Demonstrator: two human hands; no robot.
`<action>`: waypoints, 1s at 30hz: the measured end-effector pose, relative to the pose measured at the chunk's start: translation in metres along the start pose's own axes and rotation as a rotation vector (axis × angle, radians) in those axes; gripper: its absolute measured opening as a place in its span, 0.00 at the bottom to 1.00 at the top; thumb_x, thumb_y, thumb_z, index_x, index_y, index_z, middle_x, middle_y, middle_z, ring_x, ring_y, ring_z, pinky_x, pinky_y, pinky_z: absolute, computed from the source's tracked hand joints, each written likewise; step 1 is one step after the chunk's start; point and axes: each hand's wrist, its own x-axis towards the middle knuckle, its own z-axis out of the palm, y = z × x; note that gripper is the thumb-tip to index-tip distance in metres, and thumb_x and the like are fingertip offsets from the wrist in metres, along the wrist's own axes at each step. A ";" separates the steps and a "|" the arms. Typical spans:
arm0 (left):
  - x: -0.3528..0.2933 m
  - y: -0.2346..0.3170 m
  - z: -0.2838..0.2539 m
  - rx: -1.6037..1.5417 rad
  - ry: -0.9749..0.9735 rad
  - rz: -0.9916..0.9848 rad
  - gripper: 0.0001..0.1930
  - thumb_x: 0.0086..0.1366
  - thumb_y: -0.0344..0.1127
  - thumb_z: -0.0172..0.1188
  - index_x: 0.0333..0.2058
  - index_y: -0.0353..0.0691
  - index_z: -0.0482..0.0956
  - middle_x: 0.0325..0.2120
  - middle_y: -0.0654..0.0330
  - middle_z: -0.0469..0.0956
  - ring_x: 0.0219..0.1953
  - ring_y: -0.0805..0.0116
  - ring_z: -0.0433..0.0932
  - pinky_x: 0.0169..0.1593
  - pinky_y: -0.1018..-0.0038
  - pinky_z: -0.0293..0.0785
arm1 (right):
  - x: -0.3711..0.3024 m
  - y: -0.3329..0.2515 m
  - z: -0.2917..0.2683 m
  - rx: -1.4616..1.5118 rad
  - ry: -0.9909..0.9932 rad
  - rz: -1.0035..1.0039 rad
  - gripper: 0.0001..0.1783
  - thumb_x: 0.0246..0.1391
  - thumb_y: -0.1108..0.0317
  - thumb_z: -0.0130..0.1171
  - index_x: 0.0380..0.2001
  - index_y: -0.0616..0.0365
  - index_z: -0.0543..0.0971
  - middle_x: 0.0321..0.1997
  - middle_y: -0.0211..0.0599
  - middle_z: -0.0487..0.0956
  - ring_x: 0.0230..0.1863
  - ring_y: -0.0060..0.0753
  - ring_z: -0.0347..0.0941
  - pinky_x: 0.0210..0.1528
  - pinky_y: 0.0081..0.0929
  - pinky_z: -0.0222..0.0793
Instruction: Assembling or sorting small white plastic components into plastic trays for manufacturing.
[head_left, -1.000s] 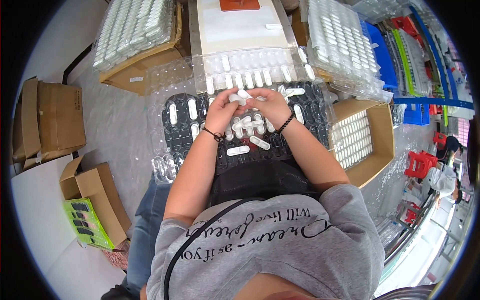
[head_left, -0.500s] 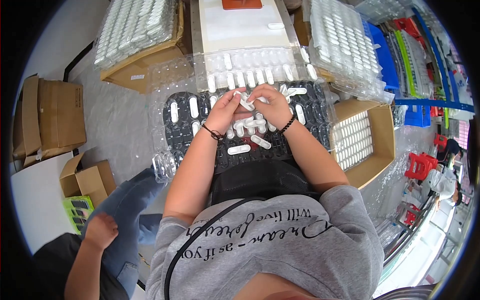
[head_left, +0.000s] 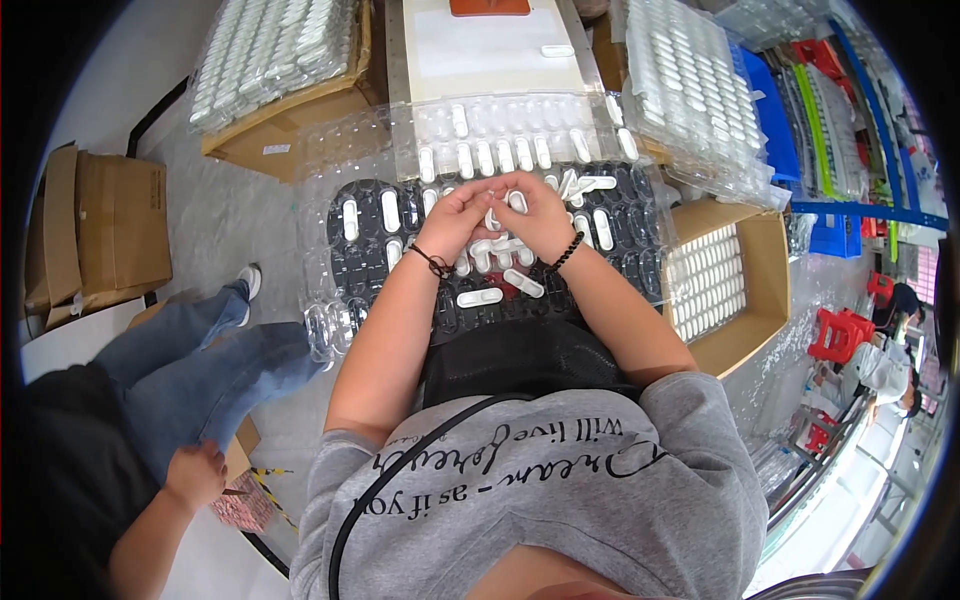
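Black plastic forms the slotted tray (head_left: 362,268), strewn with loose white pieces (head_left: 480,298). Beyond the slotted tray is a white-topped desk (head_left: 485,65), with a stack of filled clear trays (head_left: 275,65) at its far left and another stack (head_left: 690,95) at its far right. An open cardboard box (head_left: 768,290) holding rows of white pieces stands just right of the slotted tray. Above the slotted tray, the left hand (head_left: 453,222) and right hand (head_left: 543,222) meet, fingers curled, pinching a white oval piece (head_left: 517,203) between them, partly hidden. Half a second ago the fingers stood farther apart, showing more of the piece. A co-worker's jeans (head_left: 225,375), left of the slotted tray, have shifted, and a shoe (head_left: 253,280) now shows.
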 end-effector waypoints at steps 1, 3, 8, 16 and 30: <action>0.000 0.000 0.000 0.012 -0.027 0.032 0.18 0.68 0.31 0.49 0.56 0.39 0.67 0.43 0.59 0.74 0.42 0.72 0.76 0.43 0.74 0.80 | 0.001 -0.001 -0.002 -0.235 -0.013 -0.148 0.08 0.48 0.76 0.60 0.33 0.61 0.75 0.34 0.36 0.75 0.34 0.31 0.74 0.40 0.28 0.71; 0.000 -0.004 -0.003 -0.014 -0.039 0.029 0.19 0.68 0.29 0.48 0.57 0.40 0.65 0.45 0.59 0.74 0.44 0.72 0.76 0.44 0.74 0.79 | 0.002 -0.002 -0.004 -0.235 -0.035 -0.147 0.08 0.47 0.75 0.60 0.34 0.61 0.76 0.33 0.37 0.76 0.36 0.33 0.74 0.41 0.29 0.70; 0.001 0.000 -0.011 -0.169 -0.111 -0.034 0.24 0.65 0.24 0.48 0.60 0.42 0.62 0.48 0.59 0.73 0.46 0.70 0.76 0.47 0.72 0.78 | -0.001 -0.013 -0.004 -0.267 -0.030 -0.173 0.07 0.47 0.75 0.60 0.33 0.59 0.78 0.32 0.38 0.77 0.37 0.36 0.74 0.41 0.29 0.69; 0.001 0.001 -0.014 -0.225 -0.133 0.037 0.24 0.64 0.22 0.48 0.58 0.44 0.64 0.41 0.61 0.75 0.42 0.72 0.77 0.44 0.72 0.80 | -0.004 -0.028 -0.006 -0.378 -0.101 -0.061 0.06 0.49 0.76 0.59 0.32 0.57 0.78 0.34 0.38 0.78 0.35 0.40 0.75 0.37 0.31 0.71; -0.001 -0.001 -0.005 -0.109 -0.027 0.080 0.24 0.64 0.22 0.51 0.58 0.43 0.63 0.47 0.58 0.72 0.46 0.70 0.74 0.47 0.72 0.79 | 0.006 -0.001 -0.015 -0.345 -0.089 -0.072 0.08 0.47 0.78 0.59 0.31 0.59 0.71 0.32 0.33 0.76 0.31 0.27 0.74 0.33 0.24 0.69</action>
